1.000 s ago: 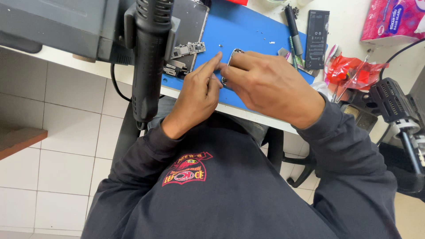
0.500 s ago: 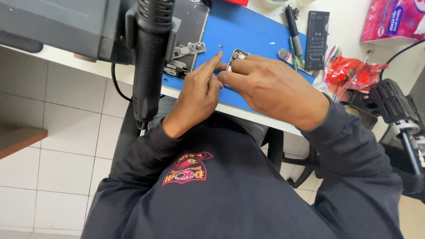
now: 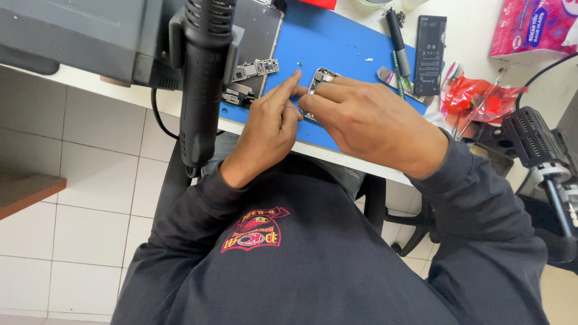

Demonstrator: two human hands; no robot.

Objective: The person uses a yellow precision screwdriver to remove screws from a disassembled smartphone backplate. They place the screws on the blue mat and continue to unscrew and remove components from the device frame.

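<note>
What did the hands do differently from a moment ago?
The left hand stretched its index finger up toward the small metal phone part, which the right hand tilted up slightly off the blue mat. The right hand kept its hold; the hot air gun and black battery stayed put.

I see a white bench [image 3: 361, 165] carrying a blue work mat [image 3: 337, 42]. On the mat lie a circuit board [image 3: 256, 69], a small metal phone part [image 3: 320, 78] and a dark screwdriver [image 3: 397, 42]. A black battery [image 3: 430, 54] overlaps the mat's far edge. Red plastic bags [image 3: 475, 96] and a pink tissue pack [image 3: 533, 27] sit directly on the bench.
</note>
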